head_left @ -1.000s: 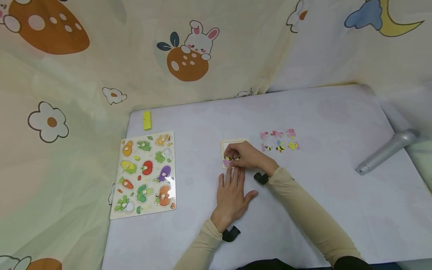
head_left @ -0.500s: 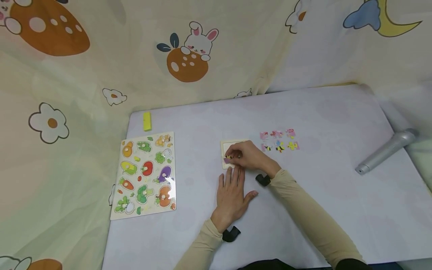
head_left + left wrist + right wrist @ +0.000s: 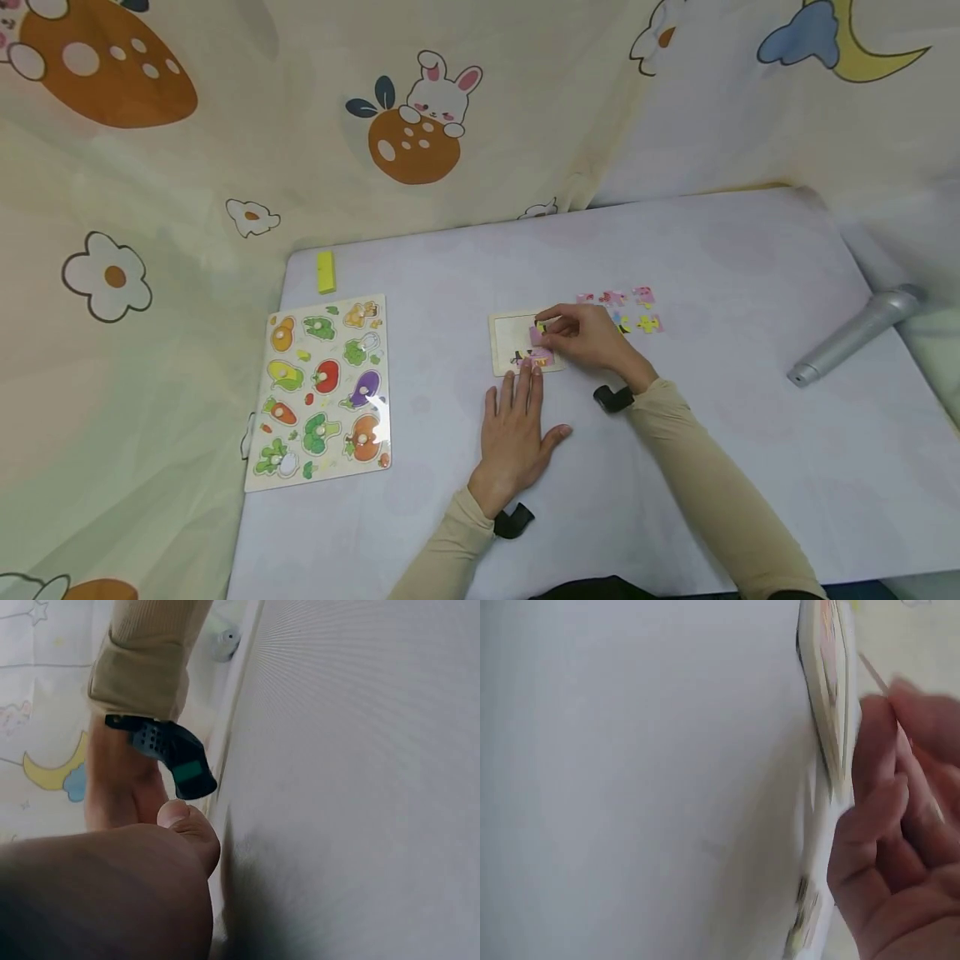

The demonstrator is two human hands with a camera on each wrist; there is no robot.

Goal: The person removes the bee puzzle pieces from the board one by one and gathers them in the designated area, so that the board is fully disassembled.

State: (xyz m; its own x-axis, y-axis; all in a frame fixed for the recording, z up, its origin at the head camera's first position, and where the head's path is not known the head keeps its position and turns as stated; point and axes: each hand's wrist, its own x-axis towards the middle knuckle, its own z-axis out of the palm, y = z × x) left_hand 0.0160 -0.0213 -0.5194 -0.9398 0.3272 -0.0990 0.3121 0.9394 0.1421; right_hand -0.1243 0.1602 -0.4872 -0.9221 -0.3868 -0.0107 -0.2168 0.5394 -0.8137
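My right hand (image 3: 588,337) pinches a small pink jigsaw piece (image 3: 536,335) with a dark and yellow mark, held over the right part of a shallow puzzle tray (image 3: 492,342). In the right wrist view, thumb and finger hold the thin piece (image 3: 874,673) edge-on above the tray (image 3: 821,705). Along the tray's lower side lie pink and yellow jigsaw pieces (image 3: 540,357). My left hand (image 3: 517,450) lies flat with straight fingers, fingertips at the tray's lower edge. The left wrist view shows that hand (image 3: 112,892) near the right wrist's black camera (image 3: 176,754).
Loose jigsaw pieces (image 3: 643,310) lie right of the tray, partly hidden by the right hand. A vegetable peg puzzle board (image 3: 345,333) is at the left, a yellow block (image 3: 326,272) behind it. A grey metal tube (image 3: 855,335) reaches over the table's right side.
My right hand has moved right with the piece, from the tray's lower left to its right side, uncovering pieces along the tray's lower edge. The left hand stays in place.
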